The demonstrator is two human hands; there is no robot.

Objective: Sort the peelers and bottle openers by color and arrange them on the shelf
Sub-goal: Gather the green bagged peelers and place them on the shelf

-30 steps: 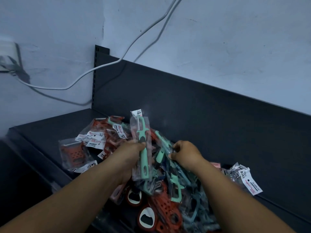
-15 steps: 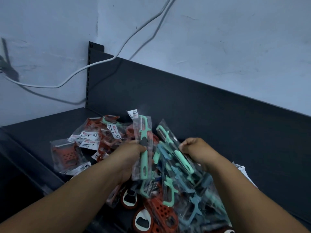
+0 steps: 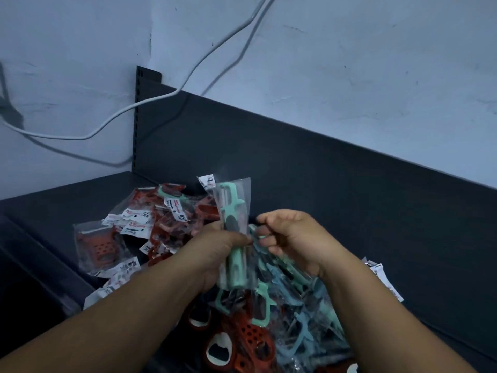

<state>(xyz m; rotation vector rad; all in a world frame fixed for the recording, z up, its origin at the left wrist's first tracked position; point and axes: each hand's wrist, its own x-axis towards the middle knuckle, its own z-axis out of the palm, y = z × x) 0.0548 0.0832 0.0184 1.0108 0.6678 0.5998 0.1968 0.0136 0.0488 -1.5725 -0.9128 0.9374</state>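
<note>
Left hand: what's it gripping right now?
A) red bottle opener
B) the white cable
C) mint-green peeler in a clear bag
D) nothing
C: the left hand is closed around a mint-green peeler in its clear bag, held upright above the pile; the red bottle openers lie on the shelf.

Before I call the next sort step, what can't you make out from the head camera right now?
- Pile's near end: cut off by the bottom edge and covered by both forearms.
- Label print: too small to read.
- Right hand: whether its fingers grip a packet, blurred.
- Mint peeler packet in the left hand: the count, overlapping plastic.
</note>
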